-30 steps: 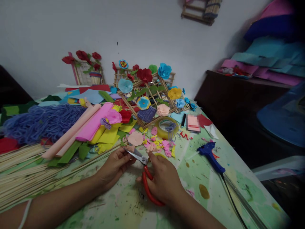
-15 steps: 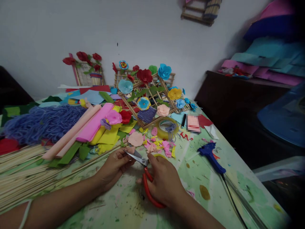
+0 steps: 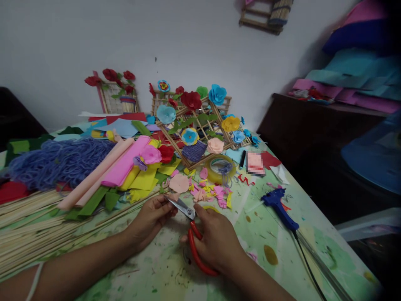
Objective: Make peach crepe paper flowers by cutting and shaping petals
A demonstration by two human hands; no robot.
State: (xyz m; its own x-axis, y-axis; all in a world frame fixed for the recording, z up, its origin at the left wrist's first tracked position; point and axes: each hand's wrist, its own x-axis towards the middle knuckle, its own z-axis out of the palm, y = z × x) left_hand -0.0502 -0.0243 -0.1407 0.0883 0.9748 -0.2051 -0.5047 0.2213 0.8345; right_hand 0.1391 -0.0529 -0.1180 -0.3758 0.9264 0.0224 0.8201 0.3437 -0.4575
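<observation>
My right hand [image 3: 216,234] grips a pair of red-handled scissors [image 3: 194,246], its blades pointing up and left toward my other hand. Between the fingertips of my left hand [image 3: 153,219] is a small piece of peach paper [image 3: 173,196], partly hidden by fingers and blades. The blade tips lie against that piece. Just beyond them, a round peach paper piece [image 3: 179,183] lies on the table, beside pink, peach and yellow scraps [image 3: 221,196].
A blue glue gun [image 3: 278,207] with its cord lies at the right. Behind are a tape roll [image 3: 219,167] and a stick frame with paper flowers [image 3: 191,100]. Paper rolls [image 3: 125,163], purple yarn [image 3: 59,163] and thin sticks [image 3: 34,234] cover the left.
The scissor blades look closer together on the peach paper than before. The whole view has shifted slightly; both hands stay in nearly the same place.
</observation>
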